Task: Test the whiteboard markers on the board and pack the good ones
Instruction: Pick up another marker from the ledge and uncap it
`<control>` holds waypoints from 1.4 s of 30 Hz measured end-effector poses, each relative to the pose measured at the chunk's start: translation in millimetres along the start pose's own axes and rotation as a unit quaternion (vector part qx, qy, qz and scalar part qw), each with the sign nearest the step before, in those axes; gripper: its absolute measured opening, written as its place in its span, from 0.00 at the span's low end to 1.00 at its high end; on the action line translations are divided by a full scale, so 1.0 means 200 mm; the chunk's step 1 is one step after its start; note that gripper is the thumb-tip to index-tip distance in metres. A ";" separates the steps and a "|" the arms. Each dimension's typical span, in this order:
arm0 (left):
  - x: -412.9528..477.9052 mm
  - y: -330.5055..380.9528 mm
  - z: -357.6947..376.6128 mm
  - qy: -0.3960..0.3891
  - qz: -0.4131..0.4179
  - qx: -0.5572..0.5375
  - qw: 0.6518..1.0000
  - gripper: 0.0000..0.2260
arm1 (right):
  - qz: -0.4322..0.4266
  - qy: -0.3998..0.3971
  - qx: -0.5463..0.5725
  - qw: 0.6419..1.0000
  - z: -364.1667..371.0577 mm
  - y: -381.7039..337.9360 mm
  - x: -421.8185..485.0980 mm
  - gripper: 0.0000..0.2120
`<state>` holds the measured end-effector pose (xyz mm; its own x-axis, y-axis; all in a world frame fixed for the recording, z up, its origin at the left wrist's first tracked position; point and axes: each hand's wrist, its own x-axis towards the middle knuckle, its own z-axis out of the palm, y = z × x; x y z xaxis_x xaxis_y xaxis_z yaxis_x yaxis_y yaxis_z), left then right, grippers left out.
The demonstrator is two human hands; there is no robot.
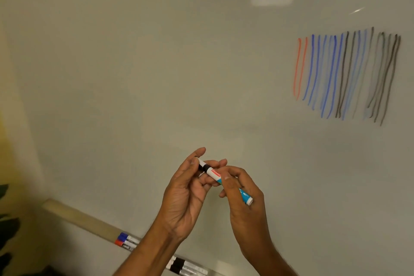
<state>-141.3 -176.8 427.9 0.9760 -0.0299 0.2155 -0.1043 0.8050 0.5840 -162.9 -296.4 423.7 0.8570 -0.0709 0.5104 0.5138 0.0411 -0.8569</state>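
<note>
The whiteboard marker [212, 172], a white and teal barrel with a red label band and a black cap end, is slanting between both hands, clear of the board. The left hand [186, 192] is pinching the black cap end between thumb and fingertips, while the right hand [242, 195] is curling its fingers round the teal barrel, the white tail poking out below and to the right of that grip. This split hold looks meant for working the cap: one hand is steadying the body so the other can pull or press. Whether the cap is coming off or going on I cannot tell. Behind the grip the whiteboard [156, 74] is standing bare; well above and to the right, rows of test strokes [345, 74] in red, blue and black are showing, some faint, so testing seems well along. Below and to the left, on the tray [89, 219], a blue-capped marker [127, 237] and a red-capped marker [124, 244] are lying side by side; black-capped markers [181, 264] are lying under the left forearm.
</note>
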 end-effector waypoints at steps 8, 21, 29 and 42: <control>-0.08 0.08 -0.26 0.055 0.019 0.019 0.998 0.14 | 0.043 -0.047 0.025 0.998 0.20 0.17 -0.07 0.09; -0.29 0.24 -0.85 0.200 0.058 0.162 0.965 0.15 | 0.111 -0.183 -0.097 0.972 0.52 0.57 -0.29 0.06; -0.46 0.28 -1.42 0.263 0.064 0.421 0.866 0.17 | -0.004 -0.227 -0.274 0.935 0.76 0.99 -0.48 0.12; -0.99 0.36 -2.27 0.264 -0.029 0.810 0.524 0.25 | -0.061 -0.330 -0.367 0.867 1.13 1.57 -0.95 0.11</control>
<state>-255.1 156.1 72.5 0.8592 0.4849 0.1630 0.3203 -0.7584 0.5677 -155.2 -44.1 74.0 0.7582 0.5662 0.3232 0.6466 -0.5896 -0.4840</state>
